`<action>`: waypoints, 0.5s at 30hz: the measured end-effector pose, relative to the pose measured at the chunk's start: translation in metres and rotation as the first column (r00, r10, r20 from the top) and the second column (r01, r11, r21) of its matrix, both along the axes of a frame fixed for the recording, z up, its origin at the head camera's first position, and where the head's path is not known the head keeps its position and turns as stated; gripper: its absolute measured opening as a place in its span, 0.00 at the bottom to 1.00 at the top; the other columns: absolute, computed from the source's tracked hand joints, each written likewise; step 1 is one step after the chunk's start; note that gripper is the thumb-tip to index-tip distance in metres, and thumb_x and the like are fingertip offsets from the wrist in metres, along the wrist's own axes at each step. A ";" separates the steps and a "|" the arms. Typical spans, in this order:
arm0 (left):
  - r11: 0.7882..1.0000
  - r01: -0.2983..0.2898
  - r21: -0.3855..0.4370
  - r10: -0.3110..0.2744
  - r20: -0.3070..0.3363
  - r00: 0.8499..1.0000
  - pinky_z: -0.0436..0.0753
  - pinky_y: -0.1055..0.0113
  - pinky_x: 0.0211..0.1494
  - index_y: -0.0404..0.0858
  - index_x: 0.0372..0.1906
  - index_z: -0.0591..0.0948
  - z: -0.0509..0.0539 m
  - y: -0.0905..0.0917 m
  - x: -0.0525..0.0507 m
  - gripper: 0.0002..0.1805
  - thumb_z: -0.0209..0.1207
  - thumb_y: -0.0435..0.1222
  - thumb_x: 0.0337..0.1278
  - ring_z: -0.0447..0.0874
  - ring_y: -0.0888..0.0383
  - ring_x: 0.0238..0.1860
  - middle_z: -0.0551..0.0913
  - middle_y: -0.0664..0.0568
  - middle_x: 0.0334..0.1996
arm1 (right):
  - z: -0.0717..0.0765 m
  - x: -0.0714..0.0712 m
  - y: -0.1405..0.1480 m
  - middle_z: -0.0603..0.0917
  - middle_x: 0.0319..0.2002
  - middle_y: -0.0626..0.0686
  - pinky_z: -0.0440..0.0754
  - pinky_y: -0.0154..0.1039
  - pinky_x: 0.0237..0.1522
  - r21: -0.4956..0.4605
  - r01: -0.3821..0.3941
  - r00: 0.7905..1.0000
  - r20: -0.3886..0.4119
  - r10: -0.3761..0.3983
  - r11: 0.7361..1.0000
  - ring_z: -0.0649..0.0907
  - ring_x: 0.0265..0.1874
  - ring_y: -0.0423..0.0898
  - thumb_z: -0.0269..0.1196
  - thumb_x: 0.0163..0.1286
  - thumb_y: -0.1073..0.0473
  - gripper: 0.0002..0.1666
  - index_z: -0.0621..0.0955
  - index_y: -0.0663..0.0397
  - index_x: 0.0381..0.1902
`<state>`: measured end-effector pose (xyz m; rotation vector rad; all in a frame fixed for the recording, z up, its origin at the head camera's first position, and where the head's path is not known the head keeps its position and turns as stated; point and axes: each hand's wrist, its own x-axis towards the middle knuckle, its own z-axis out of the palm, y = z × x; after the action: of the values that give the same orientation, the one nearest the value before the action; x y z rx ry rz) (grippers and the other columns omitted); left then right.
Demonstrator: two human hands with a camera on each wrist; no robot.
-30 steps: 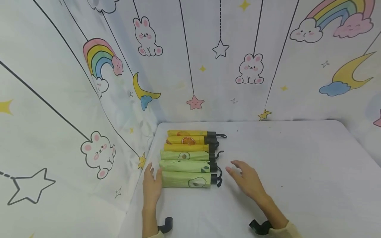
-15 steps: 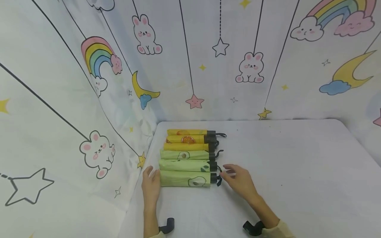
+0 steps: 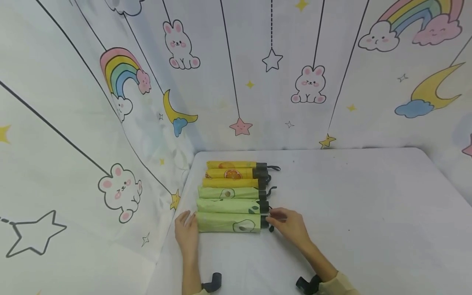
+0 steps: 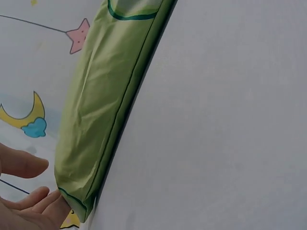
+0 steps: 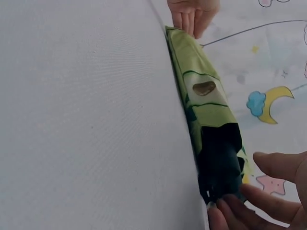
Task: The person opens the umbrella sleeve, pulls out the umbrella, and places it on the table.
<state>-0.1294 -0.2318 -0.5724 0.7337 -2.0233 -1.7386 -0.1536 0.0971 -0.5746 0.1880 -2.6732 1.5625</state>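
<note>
Folded umbrellas lie side by side on the white table, handles to the right. Closest to me is a green avocado-print umbrella, with two more green umbrellas behind it. My left hand is at its left end; in the left wrist view, fingertips touch the cloth tip while the thumb stays apart. At the other end, my right hand has its fingers against the black handle, thumb lifted away in the right wrist view. Neither hand grips the umbrella. The wrist strap is partly hidden behind the right fingers.
Three yellow umbrellas, with orange prints showing on some, lie behind the green ones. White tabletop stretches to the right. A cloth wall with cartoon prints borders the table at the back and left.
My right hand has moved left from beside the row to the nearest green umbrella's handle. My left hand has shifted slightly down and left at its tip. The umbrellas stay in place.
</note>
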 end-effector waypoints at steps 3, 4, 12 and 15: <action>0.998 -0.038 0.059 0.040 -0.035 0.999 0.84 0.68 0.62 0.27 0.70 0.68 -0.005 0.000 0.002 0.26 0.59 0.27 0.72 0.79 0.38 0.66 0.75 0.33 0.68 | -0.004 0.001 -0.002 0.92 0.42 0.46 0.91 0.45 0.47 0.006 0.001 1.000 0.019 -0.001 1.000 0.90 0.42 0.45 0.78 0.63 0.52 0.19 0.90 0.50 0.50; 0.996 -0.049 0.079 0.053 -0.048 0.997 0.84 0.72 0.60 0.27 0.70 0.69 -0.007 0.000 0.003 0.26 0.59 0.26 0.71 0.79 0.38 0.66 0.75 0.32 0.68 | -0.005 0.001 -0.003 0.92 0.42 0.46 0.90 0.44 0.46 0.008 -0.001 1.000 0.025 0.001 1.000 0.90 0.41 0.45 0.78 0.63 0.52 0.19 0.90 0.50 0.50; 0.963 -0.118 0.243 0.150 -0.119 0.981 0.83 0.75 0.59 0.25 0.67 0.70 -0.016 0.000 0.002 0.26 0.63 0.23 0.67 0.80 0.43 0.66 0.78 0.32 0.65 | -0.011 0.000 -0.007 0.92 0.42 0.47 0.88 0.38 0.37 0.040 -0.027 0.999 0.032 0.026 0.999 0.88 0.37 0.42 0.79 0.62 0.52 0.19 0.90 0.50 0.49; 0.944 -0.137 0.300 0.184 -0.135 0.974 0.84 0.73 0.60 0.25 0.66 0.71 -0.016 0.001 0.002 0.26 0.63 0.22 0.67 0.83 0.49 0.64 0.78 0.32 0.65 | -0.011 -0.002 -0.008 0.91 0.40 0.46 0.86 0.39 0.37 0.066 -0.039 0.999 0.024 0.038 0.997 0.86 0.36 0.41 0.79 0.61 0.50 0.20 0.90 0.49 0.50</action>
<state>-0.1275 -0.2304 -0.5880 0.7938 -1.5754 -1.9499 -0.1560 0.0891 -0.5861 0.2266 -2.7572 1.4954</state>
